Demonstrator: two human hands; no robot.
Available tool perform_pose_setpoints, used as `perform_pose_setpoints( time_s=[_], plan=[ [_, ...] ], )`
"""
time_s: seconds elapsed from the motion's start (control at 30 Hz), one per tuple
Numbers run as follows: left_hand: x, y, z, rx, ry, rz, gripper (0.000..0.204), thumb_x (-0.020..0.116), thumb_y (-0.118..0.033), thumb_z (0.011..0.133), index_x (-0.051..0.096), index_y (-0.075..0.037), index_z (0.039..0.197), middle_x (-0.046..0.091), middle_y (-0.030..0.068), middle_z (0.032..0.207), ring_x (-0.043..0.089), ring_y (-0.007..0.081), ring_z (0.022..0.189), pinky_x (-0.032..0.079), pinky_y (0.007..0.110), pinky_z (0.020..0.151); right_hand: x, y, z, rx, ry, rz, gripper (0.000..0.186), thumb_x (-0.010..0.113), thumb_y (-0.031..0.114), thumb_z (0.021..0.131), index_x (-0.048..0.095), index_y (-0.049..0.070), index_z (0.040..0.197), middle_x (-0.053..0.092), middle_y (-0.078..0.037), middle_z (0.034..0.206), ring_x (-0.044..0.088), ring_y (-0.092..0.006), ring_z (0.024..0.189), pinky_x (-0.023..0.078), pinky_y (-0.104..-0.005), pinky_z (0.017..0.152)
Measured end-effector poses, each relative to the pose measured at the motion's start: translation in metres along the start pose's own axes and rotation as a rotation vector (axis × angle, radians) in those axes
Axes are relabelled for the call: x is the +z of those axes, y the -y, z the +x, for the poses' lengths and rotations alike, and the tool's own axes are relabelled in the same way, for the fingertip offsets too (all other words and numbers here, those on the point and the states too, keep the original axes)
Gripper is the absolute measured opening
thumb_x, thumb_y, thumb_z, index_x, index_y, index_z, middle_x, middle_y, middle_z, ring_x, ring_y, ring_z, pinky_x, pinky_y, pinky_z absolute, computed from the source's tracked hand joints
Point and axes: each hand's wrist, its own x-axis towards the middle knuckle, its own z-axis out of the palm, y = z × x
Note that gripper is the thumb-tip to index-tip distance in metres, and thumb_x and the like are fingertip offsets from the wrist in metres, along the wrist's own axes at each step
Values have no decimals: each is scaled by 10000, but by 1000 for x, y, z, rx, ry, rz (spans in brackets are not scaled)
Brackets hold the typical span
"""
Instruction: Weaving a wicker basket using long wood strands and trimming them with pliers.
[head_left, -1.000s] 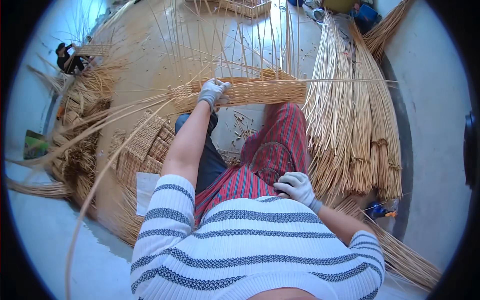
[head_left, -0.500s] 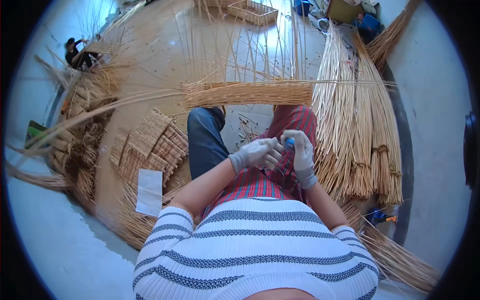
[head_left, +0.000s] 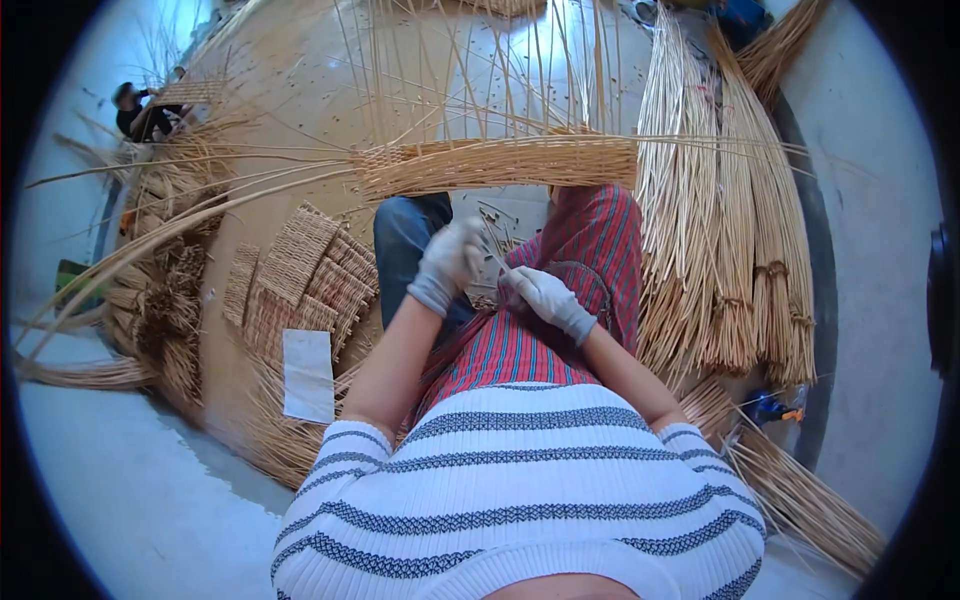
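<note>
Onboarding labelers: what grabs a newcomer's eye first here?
Probably the long, tan woven wicker panel, upper centre. Next, the long bundles of straw-coloured canes at right. Below the panel, the left hand and right hand, both in whitish gloves, are close together.

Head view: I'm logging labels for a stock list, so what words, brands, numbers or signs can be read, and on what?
None can be read.
Woven piece: no lettering visible.
White sheet: no writing can be made out.
Blue-and-orange item: too small to tell.
</note>
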Motion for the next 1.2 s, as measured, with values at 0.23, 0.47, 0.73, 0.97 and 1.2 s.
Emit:
perform_pose_setpoints(
  time_s=[0.23,0.47,0.73,0.97,1.2],
  plan=[
    [36,-39,-26,319,-65,357,170,615,-257,1001,602,-120,1101,684,35,865,669,142,711,564,304,622,-16,-35,55,40,-296,206,376,452,308,1049,643,13,916,666,-79,772,632,-186,671,510,-329,637],
    [-13,55,-17,-55,-78,183,141,610,-175,997,606,-87,1107,678,72,933,662,165,756,573,336,626,-28,-71,103,164,-423,100,401,448,346,1013,709,48,949,715,-139,856,676,-283,783,517,-390,763],
    [-22,67,-19,-82,-55,266,172,598,-146,1001,575,-34,1129,675,114,942,675,198,767,595,338,644,-27,-85,107,190,-460,52,431,415,359,1006,724,61,969,721,-159,908,682,-311,858,512,-392,822],
    [-22,66,-28,-67,-94,296,157,605,-171,1000,588,-41,1087,659,97,892,658,182,684,598,323,607,-22,-70,111,188,-444,-1,381,435,285,1028,670,-13,999,720,-137,863,703,-235,796,548,-356,746],
    [-18,69,-27,-72,-71,362,163,597,-162,1003,593,-31,1101,655,95,894,655,179,693,593,324,607,-9,-62,92,-62,-598,428,299,446,254,1045,656,54,974,676,-59,805,642,-159,713,500,-307,666]
  ],
)
